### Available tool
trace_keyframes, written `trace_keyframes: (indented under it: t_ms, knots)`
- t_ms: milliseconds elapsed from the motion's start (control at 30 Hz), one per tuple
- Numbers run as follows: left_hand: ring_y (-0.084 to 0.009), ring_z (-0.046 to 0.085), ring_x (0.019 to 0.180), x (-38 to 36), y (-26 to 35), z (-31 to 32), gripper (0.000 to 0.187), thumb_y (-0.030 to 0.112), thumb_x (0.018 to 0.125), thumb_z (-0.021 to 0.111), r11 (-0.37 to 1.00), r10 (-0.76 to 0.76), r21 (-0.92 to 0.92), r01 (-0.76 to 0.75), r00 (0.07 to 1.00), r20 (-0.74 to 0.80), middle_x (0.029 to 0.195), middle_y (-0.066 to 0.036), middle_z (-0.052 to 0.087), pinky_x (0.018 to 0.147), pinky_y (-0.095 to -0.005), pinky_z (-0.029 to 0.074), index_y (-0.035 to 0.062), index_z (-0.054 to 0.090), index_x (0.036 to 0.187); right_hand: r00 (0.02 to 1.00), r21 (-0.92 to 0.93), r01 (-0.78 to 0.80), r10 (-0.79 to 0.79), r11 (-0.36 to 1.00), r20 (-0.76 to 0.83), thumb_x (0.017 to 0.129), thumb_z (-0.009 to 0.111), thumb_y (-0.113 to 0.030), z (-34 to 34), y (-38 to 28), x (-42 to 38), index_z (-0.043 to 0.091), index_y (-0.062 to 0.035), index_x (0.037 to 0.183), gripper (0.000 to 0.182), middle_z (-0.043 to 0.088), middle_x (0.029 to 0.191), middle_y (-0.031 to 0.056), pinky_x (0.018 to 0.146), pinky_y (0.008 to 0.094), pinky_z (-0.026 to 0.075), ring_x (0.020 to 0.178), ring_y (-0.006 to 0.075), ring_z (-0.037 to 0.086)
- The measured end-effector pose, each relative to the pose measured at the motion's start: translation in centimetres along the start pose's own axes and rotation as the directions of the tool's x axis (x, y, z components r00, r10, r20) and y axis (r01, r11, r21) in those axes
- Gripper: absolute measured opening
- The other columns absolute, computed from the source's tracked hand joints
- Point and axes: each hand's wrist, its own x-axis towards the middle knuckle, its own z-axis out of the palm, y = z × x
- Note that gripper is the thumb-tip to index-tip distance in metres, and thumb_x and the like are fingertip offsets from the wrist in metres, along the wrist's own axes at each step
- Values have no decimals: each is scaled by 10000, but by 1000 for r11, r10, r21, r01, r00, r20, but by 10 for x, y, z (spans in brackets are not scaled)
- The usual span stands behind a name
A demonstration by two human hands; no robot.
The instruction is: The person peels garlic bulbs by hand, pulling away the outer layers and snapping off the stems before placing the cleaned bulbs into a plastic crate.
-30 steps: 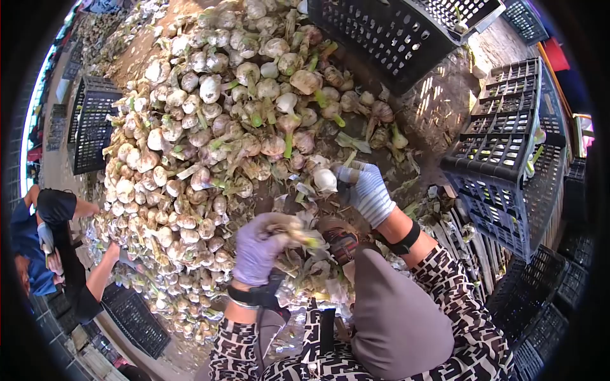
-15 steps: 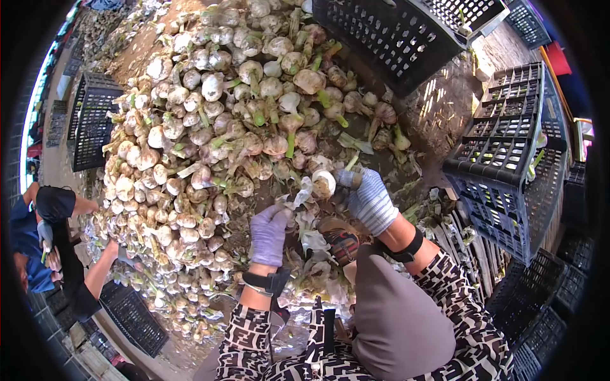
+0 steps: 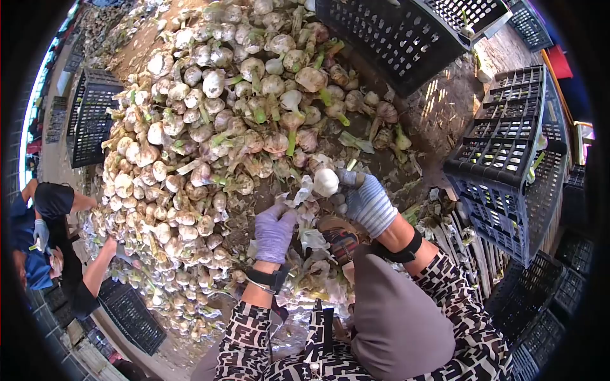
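Note:
My right hand [image 3: 371, 202], in a blue-and-white striped glove, grips a garlic bulb [image 3: 326, 182] by its short green stem. The bulb's side facing me is clean and white. To its left is my left hand [image 3: 274, 233] in a purple glove, fingers closed at a strip of papery garlic skin [image 3: 304, 190]. The two hands are apart. Beyond them spreads a large heap of garlic bulbs [image 3: 190, 133], many soil-stained and with cut stems. Loose peeled skins [image 3: 314, 240] lie below my hands, beside my shoe [image 3: 338, 239].
Black plastic crates stand at the top [image 3: 394, 41], right [image 3: 499, 159], far left [image 3: 89, 117] and lower left [image 3: 131, 317]. Another person's arm [image 3: 100, 270] reaches toward the heap from the left. My bent knee [image 3: 400, 317] is close below my right hand.
The bulb in my right hand has turned and now shows a clean white side where brown outer skin showed before. My left hand has shifted slightly to the right.

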Motion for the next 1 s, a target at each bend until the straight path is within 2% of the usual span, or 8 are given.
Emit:
trace_keyframes:
  t_ms: [200,333,400,467,567,733,800,1000]
  knots:
    - [-310,607,727,-5,-55,2,275,168,745,671,596,397,732,-330,913,88,808,-172,626,687,-378,499,58,640,996,940,40,286,-289,957,182,766,597,-207,11,-58,-13,536,-17,1097,386,597,850,173,454,278,521,520,199,574]
    - [-343,577,936,-41,-71,21,354,254,773,606,685,-184,630,-366,750,636,1003,-160,611,821,-412,467,111,571,1096,490,356,626,-705,694,512,877,548,-219,59,-117,-53,410,26,1256,473,623,981,138,523,235,529,756,155,627]
    - [-334,586,963,-63,-154,36,411,340,781,568,707,-122,430,-561,502,856,1019,-172,614,839,-405,462,136,559,1138,640,-273,760,-608,589,469,876,529,-163,47,-107,-39,452,7,1259,426,613,973,94,534,200,491,728,140,613]
    - [-329,596,946,-69,-103,33,376,334,788,524,738,-315,427,-522,293,903,1012,-168,629,838,-413,459,131,609,1093,793,-876,479,-456,59,404,775,628,-88,46,-74,-1,528,-33,1216,456,626,1072,106,726,280,534,857,178,637]
    - [-346,609,893,-62,-88,17,386,301,753,552,783,-260,440,-440,411,874,983,-143,645,814,-424,473,125,610,1091,878,-747,130,-274,-652,392,680,618,-23,-6,-12,63,504,-236,1239,609,486,1233,133,886,413,459,1064,344,520]
    - [-347,536,1058,-29,-28,-7,385,37,720,545,664,116,619,-420,876,469,1182,-183,507,907,-376,451,151,617,1080,892,-848,150,-300,-508,338,680,640,-31,-29,-15,84,525,-209,1222,582,540,1170,125,857,392,477,1016,313,561]
    - [-326,544,1072,-14,-21,-5,393,16,730,548,673,281,592,-444,893,351,1178,-175,513,917,-361,452,127,608,1102,860,-909,359,-452,210,236,681,575,33,-34,-15,79,541,-40,1158,485,620,992,78,798,346,503,899,258,602]
    - [-235,515,1098,4,1,10,671,111,718,709,943,216,-278,-180,971,104,1228,-137,488,934,-332,432,40,403,1311,873,-487,334,-69,807,484,764,619,-67,-56,13,67,577,-13,1090,333,601,1085,105,771,257,503,886,208,611]
